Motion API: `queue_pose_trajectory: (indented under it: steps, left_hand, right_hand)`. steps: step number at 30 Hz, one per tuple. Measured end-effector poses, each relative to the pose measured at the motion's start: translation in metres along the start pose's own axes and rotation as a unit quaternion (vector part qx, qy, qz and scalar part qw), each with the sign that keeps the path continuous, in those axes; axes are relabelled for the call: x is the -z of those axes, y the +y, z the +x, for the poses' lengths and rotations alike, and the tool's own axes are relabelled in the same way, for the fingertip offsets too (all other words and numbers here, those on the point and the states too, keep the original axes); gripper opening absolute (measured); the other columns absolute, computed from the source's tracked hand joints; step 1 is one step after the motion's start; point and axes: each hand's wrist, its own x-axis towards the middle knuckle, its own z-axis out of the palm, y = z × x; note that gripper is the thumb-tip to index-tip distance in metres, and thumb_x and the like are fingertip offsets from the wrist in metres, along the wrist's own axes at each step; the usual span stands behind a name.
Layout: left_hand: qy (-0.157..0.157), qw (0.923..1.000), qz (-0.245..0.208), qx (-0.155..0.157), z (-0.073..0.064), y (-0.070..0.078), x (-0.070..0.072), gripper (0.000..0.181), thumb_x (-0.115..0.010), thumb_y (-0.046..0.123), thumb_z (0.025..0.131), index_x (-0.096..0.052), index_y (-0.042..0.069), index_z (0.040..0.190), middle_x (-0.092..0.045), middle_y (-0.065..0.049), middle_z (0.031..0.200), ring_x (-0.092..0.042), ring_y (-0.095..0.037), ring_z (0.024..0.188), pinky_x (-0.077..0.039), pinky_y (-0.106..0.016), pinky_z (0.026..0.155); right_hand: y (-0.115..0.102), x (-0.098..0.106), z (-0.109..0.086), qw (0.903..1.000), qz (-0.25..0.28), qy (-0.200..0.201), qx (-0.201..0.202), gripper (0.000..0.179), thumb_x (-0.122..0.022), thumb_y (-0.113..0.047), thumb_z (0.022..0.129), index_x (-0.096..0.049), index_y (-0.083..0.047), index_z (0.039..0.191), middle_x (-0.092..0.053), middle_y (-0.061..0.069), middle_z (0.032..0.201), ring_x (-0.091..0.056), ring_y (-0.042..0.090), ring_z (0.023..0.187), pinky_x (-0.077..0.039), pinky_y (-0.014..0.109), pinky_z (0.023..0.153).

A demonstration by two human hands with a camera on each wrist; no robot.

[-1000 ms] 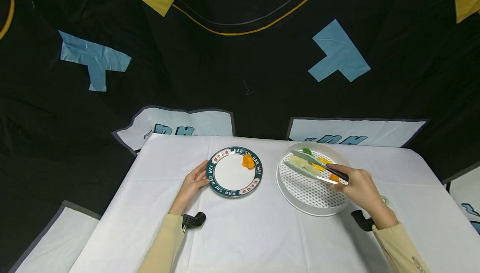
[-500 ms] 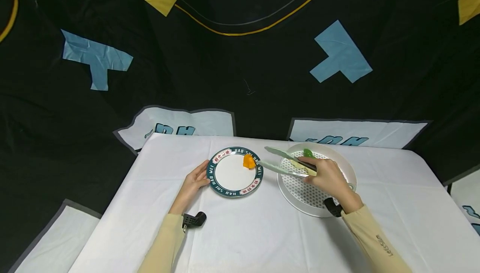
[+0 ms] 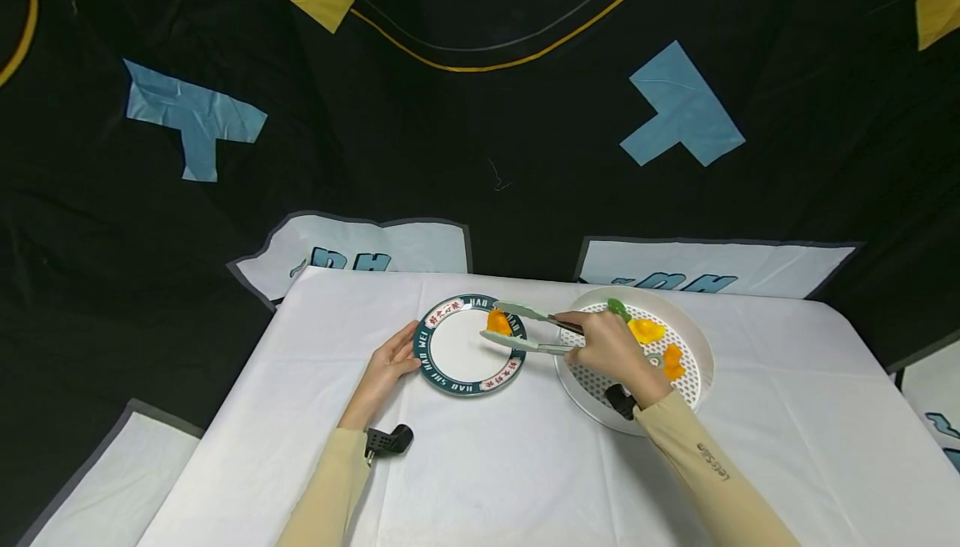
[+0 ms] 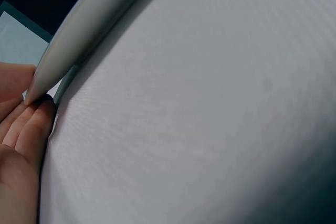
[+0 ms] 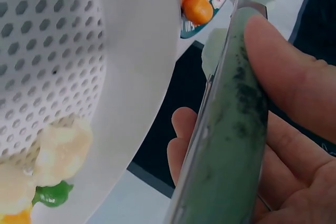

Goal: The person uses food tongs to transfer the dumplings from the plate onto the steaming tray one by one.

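Observation:
My left hand holds the near-left rim of a round plate with a dark green patterned border. In the left wrist view, the thumb lies over the plate's edge and fingers are underneath. My right hand grips tongs with pale green tips and a green handle. Over the plate's right side, the spread tips stand either side of a lumpy, glossy orange piece, which also shows in the right wrist view. Whether the tips touch it, I cannot tell.
Right of the plate stands a white perforated basket, partly under my right hand. It contains a green piece, a yellow piece, an orange piece and pale pieces. A white cloth covers the table.
My right hand has moved left with the tongs, from over the basket to the plate, where the tips now flank the orange piece. The left hand and plate have stayed put.

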Motion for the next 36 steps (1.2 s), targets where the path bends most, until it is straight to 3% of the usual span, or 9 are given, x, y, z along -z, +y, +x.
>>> queue_pose_trajectory:
  steps: [4, 10, 20, 27, 36]
  left_hand:
    - [-0.001, 1.0000, -0.002, 0.004, 0.000, 0.000, 0.000, 0.069, -0.050, -0.011, 0.088, -0.024, 0.003, 0.151, -0.023, -0.012, 0.155, -0.030, -0.023, 0.139, -0.036, -0.018, 0.105]
    - [-0.003, 1.0000, -0.005, 0.004, 0.000, -0.002, 0.001, 0.070, -0.049, -0.011, 0.088, -0.024, 0.003, 0.151, -0.023, -0.011, 0.156, -0.029, -0.023, 0.139, -0.036, -0.019, 0.105]
    - [-0.004, 1.0000, 0.003, 0.002, 0.000, -0.001, 0.001, 0.069, -0.050, -0.010, 0.088, -0.024, 0.003, 0.151, -0.023, -0.011, 0.155, -0.029, -0.022, 0.139, -0.034, -0.021, 0.107]
    - [-0.006, 1.0000, 0.004, -0.002, 0.000, -0.001, 0.001, 0.068, -0.049, -0.010, 0.089, -0.025, 0.003, 0.151, -0.024, -0.012, 0.155, -0.029, -0.022, 0.139, -0.035, -0.021, 0.107]
    - [-0.007, 0.9999, 0.008, -0.001, -0.001, -0.001, 0.001, 0.068, -0.049, -0.009, 0.090, -0.024, 0.004, 0.151, -0.023, -0.012, 0.155, -0.028, -0.023, 0.139, -0.033, -0.021, 0.108]
  right_hand:
    - [-0.004, -0.003, 0.004, 0.9998, -0.014, -0.011, -0.011, 0.056, -0.077, 0.000, 0.060, -0.068, -0.001, 0.115, -0.071, 0.013, 0.093, -0.055, 0.017, 0.063, -0.056, 0.041, 0.068]
    - [-0.005, -0.008, 0.007, 0.9993, -0.035, -0.011, -0.012, 0.054, -0.078, -0.004, 0.062, -0.068, 0.000, 0.115, -0.071, 0.013, 0.092, -0.055, 0.017, 0.063, -0.057, 0.041, 0.069]
    - [-0.008, -0.014, 0.014, 0.9982, -0.050, -0.021, -0.025, 0.054, -0.078, -0.002, 0.061, -0.068, 0.002, 0.115, -0.071, 0.014, 0.089, -0.048, 0.016, 0.058, -0.050, 0.033, 0.055]
    - [-0.012, -0.015, 0.016, 0.9970, -0.056, -0.041, -0.034, 0.050, -0.078, 0.000, 0.064, -0.069, 0.000, 0.114, -0.070, 0.013, 0.099, -0.054, 0.018, 0.067, -0.054, 0.036, 0.065]
    - [-0.012, -0.017, 0.015, 0.9980, -0.051, -0.032, -0.021, 0.043, -0.077, 0.000, 0.068, -0.070, 0.000, 0.111, -0.071, 0.013, 0.100, -0.059, 0.019, 0.069, -0.056, 0.039, 0.068]
